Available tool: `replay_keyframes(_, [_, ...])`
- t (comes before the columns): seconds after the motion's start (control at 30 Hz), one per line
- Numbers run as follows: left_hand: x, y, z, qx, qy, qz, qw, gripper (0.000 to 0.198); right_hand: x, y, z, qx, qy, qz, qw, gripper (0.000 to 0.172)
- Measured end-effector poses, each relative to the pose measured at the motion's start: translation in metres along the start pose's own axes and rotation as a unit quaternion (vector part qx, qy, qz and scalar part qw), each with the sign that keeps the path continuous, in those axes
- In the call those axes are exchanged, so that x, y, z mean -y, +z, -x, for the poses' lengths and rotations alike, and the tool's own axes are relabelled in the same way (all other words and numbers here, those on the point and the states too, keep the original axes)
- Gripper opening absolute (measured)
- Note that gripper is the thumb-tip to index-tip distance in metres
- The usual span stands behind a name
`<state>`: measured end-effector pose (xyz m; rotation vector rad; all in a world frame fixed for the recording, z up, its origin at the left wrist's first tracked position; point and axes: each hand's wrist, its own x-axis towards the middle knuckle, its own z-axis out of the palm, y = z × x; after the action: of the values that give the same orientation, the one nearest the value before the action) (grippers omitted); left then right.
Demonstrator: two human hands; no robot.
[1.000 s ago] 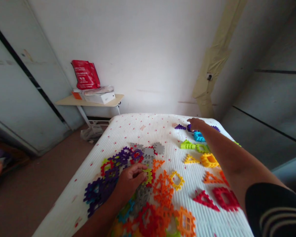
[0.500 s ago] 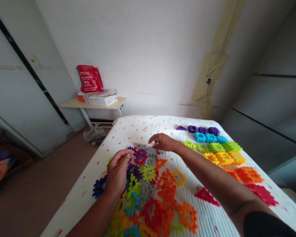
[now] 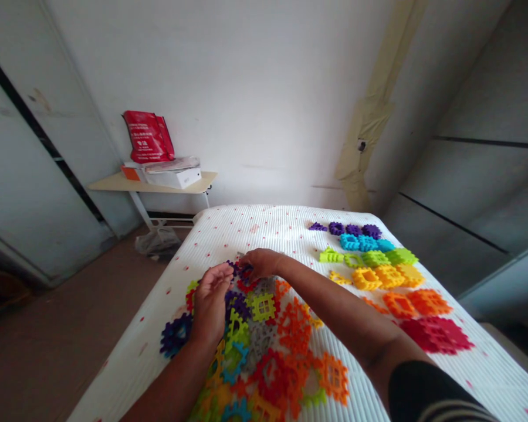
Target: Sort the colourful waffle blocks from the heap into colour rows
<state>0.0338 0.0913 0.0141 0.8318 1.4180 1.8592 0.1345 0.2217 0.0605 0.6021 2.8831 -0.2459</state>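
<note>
A loose heap of flat, notched plastic building pieces lies on the white quilted cover. My right hand (image 3: 260, 264) reaches across to the heap's far end, fingers bent down around a purple building piece (image 3: 245, 272). My left hand (image 3: 213, 293) is at the heap's left side, fingers loosely curved and apart from the thumb, with nothing visible in it. Between my forearms lie a lime square piece (image 3: 263, 308), orange triangle pieces (image 3: 294, 325), grey pieces (image 3: 259, 340) and red ones (image 3: 270, 375). A dark blue piece (image 3: 176, 335) sits left of my left wrist.
Rows sorted by colour run along the right: purple (image 3: 353, 231), blue (image 3: 366, 243), lime (image 3: 375, 258), yellow (image 3: 387, 276), orange (image 3: 429, 302) and red (image 3: 437, 335). A small table (image 3: 114, 183) by the wall carries a red bag (image 3: 148, 138) and a white box (image 3: 176, 177).
My right hand has moved left and down onto the purple piece; my left hand has barely shifted. The view has turned slightly right. A yellow triangle now shows in the yellow row.
</note>
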Motion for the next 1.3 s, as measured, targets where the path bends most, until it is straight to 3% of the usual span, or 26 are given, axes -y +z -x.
replay_keyframes(0.17, [-0.020,-0.008,-0.003,-0.011,0.064,-0.073,0.995,0.030,0.003,0.000,-0.004,0.011,0.019,0.023,1.000,0.061])
replay_keyframes(0.27, [-0.030,-0.019,-0.011,-0.013,0.098,-0.219,0.971,0.031,-0.001,0.001,-0.003,-0.030,0.020,0.004,0.999,0.067])
replay_keyframes(0.33, [-0.032,-0.027,-0.018,0.009,0.128,-0.359,0.925,0.033,-0.009,-0.002,0.005,-0.077,0.015,-0.016,0.997,0.062])
replay_keyframes(0.43, [-0.027,-0.036,-0.027,0.073,0.193,-0.563,0.801,0.039,-0.032,-0.014,0.028,-0.152,0.010,-0.040,0.988,0.053])
replay_keyframes(0.5, [-0.022,-0.039,-0.031,0.099,0.194,-0.655,0.723,0.043,-0.056,-0.023,0.052,-0.195,0.034,-0.042,0.979,0.049])
replay_keyframes(0.6, [-0.013,-0.042,-0.033,0.123,0.153,-0.723,0.663,0.047,-0.102,-0.035,0.096,-0.240,0.141,-0.018,0.960,0.048])
replay_keyframes(0.73, [-0.004,-0.044,-0.036,0.151,0.113,-0.728,0.659,0.049,-0.165,-0.039,0.146,-0.239,0.310,0.038,0.919,0.047])
replay_keyframes(0.93, [0.007,-0.048,-0.042,0.172,0.100,-0.707,0.678,0.050,-0.224,-0.026,0.172,-0.186,0.386,0.056,0.902,0.044])
replay_keyframes(1.1, [0.009,-0.050,-0.042,0.172,0.109,-0.696,0.689,0.049,-0.245,-0.013,0.166,-0.136,0.400,0.057,0.905,0.044])
replay_keyframes(1.3, [0.012,-0.052,-0.044,0.167,0.126,-0.678,0.705,0.048,-0.248,-0.006,0.159,-0.108,0.408,0.057,0.905,0.047])
